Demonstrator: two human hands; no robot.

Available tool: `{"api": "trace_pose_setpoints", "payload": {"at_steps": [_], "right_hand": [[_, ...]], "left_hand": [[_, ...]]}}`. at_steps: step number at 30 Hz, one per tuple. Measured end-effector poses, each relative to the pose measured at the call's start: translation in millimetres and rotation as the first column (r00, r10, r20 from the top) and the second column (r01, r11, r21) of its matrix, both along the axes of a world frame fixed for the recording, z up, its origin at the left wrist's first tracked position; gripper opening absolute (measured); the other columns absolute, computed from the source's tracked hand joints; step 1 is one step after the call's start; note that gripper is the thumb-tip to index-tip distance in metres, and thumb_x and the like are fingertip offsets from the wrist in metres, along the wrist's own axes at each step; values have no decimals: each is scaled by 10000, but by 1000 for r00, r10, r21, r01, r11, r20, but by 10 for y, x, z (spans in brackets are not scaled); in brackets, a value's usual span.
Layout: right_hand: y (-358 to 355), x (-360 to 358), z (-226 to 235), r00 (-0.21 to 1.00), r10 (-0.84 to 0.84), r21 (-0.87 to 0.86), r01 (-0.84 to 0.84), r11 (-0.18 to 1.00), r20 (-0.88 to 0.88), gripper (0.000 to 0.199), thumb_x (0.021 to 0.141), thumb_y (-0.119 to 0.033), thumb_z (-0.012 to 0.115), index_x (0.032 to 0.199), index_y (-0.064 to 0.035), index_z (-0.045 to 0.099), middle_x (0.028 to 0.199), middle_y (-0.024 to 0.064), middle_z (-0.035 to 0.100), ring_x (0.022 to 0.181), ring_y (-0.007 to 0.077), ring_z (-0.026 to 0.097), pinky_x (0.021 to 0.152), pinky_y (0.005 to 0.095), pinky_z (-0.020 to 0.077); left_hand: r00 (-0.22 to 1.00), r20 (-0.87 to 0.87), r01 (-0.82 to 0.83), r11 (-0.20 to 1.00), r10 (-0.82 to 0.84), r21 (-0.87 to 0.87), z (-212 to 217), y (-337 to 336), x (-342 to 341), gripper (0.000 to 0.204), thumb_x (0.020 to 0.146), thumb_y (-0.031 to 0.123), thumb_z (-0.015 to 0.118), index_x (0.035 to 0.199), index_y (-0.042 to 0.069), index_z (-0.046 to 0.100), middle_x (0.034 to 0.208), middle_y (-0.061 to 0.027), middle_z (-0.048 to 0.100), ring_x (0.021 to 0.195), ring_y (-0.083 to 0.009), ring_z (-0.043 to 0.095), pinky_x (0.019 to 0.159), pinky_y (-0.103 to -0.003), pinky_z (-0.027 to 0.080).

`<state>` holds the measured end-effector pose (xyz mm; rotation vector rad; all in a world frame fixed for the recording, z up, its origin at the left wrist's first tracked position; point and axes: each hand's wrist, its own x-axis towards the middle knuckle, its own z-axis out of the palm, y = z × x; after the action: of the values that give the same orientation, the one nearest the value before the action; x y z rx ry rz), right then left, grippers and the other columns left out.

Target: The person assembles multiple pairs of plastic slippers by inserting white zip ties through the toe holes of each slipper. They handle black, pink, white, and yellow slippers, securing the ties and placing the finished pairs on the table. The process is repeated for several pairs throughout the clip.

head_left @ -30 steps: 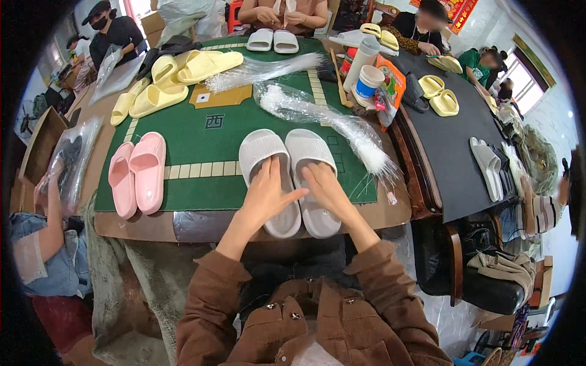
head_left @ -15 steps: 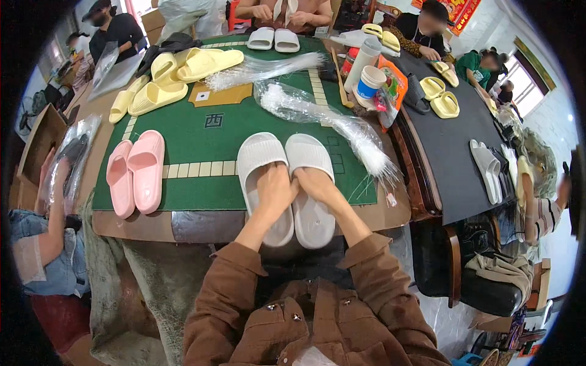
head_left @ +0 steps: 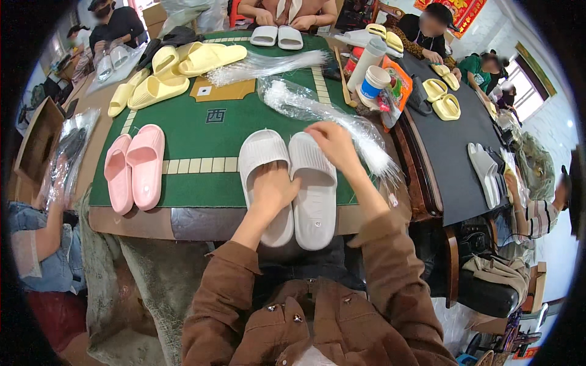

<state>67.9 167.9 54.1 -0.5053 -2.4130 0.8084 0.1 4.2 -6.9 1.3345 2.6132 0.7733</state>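
Note:
Two light grey slippers lie side by side before me, overhanging the table's near edge, toes pointing away. My left hand [head_left: 273, 186] reaches into the left grey slipper [head_left: 264, 146]; its fingers go under the strap, partly hidden, and the thumb rests at the inner side by the other slipper. Over the toe of the right grey slipper [head_left: 314, 207] is my right hand [head_left: 331, 144], fingers bent together and pointing left; anything between them is too small to make out. Beyond it lies a clear plastic bag of thin white plastic strands [head_left: 342, 125].
Pink slippers [head_left: 146, 161] stand on the green table mat [head_left: 201, 137] at left. Yellow slippers [head_left: 162, 88] are piled farther back beside loose white strands [head_left: 268, 66]. A white-and-blue tub [head_left: 371, 82] stands at right. Other people handle slippers around both tables.
My right hand has come out of the right slipper and moved up to its toe. My left hand stays in the left slipper. At far left, a co-worker's bagged slippers have come into view.

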Motion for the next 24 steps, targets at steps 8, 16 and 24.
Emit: {"api": "trace_pose_setpoints", "payload": {"at_steps": [8, 16, 24], "right_hand": [[175, -648, -424, 961, -23, 258, -50, 965, 275, 143, 746, -246, 686, 760, -112, 734, 847, 131, 696, 807, 344, 656, 756, 436, 533], [-60, -847, -260, 999, 53, -402, -54, 914, -12, 278, 837, -243, 650, 815, 35, 661, 745, 197, 664, 697, 278, 665, 677, 388, 517], [-42, -983, -395, 997, 73, -94, -73, 993, -4, 215, 759, -214, 713, 805, -5, 687, 743, 180, 669, 702, 307, 662, 679, 390, 511]], "left_hand": [[999, 42, -10, 1000, 9, 24, 22, -4, 10, 514, 836, 351, 569, 1108, -85, 548, 1126, -298, 564, 1014, -432, 573, 884, -500, 466], [982, 178, 73, 996, -65, -42, 160, -48, -17, 503, 833, 368, 558, 1029, -95, 573, 1031, -303, 601, 886, -442, 612, 801, -495, 499], [981, 173, 96, 994, -86, -50, 183, -25, -17, 479, 849, 378, 570, 1004, -74, 585, 1010, -298, 610, 941, -426, 600, 836, -493, 471]]}}
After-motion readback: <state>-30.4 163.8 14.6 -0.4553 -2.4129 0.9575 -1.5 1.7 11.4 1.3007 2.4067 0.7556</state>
